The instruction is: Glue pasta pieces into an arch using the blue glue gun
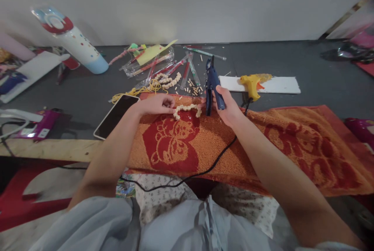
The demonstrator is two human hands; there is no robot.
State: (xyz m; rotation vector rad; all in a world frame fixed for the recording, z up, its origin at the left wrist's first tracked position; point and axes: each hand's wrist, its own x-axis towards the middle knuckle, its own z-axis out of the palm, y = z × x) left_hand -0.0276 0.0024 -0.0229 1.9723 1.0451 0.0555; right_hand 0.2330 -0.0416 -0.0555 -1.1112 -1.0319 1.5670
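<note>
A curved strand of small cream beads or pieces (188,107) arches over the orange and red towel (222,142). My left hand (159,105) is closed, thumb and finger pinching the strand's left end. In my right hand (228,106) is a blue plier-like tool (214,81), its head pointing away from me and its two handles toward me. Fingertips of that hand also reach the strand's right end; whether they grip it is hard to see. Just beyond the towel lie loose cream pieces (193,89) and another cream strand (172,81).
A yellow glue gun (251,86) rests on a white strip (282,84), its black cable crossing the towel. A phone (115,118) lies by my left forearm. Behind are plastic-wrapped sticks (187,72), yellow cord (128,94) and a tall bottle (78,46). A wall closes the back.
</note>
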